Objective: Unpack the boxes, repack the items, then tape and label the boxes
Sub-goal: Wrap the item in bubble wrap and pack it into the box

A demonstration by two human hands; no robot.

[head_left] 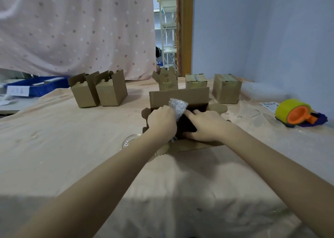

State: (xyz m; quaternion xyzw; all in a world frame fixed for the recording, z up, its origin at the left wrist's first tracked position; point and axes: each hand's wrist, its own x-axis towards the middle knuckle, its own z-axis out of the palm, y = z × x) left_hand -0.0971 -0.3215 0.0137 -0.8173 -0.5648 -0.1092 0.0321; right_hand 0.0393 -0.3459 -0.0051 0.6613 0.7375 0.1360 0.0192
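Head view: open box [180, 97] at centre of the bench [72, 156], rear flap raised at 12 o'clock, side flaps splayed at 3 and 9. Left hand [161, 119] curled round a bubble-wrap bundle [178, 106], grip closed on it at the box's left inner edge; wrap poking up above the knuckles. Right hand [206, 125] laid over a dark item [186, 125] in the box mouth, fingers fairly straight and pointing to 10 o'clock, thumb under the near edge; pressing rather than pinching, by the look of it. Probably light and springy, that wrap: soft, crushable, slick enough to slide, so best taken in a whole-hand hold around the middle. Dark item's weight impossible to judge; likely safest supported from below and steadied on top. Cardboard thin, flaps floppy; better held by the walls. Two open boxes [99, 91] at 10 o'clock, touching each other. Three more at 12 to 1 o'clock: one open [167, 82], two closed [196, 81] [226, 89]. Tape dispenser [296, 114] at 3 o'clock, well apart, beside a label sheet [268, 104]. Clear tape roll [129, 141] just behind the left wrist. Blue tray [36, 86] at 9 to 10 o'clock.
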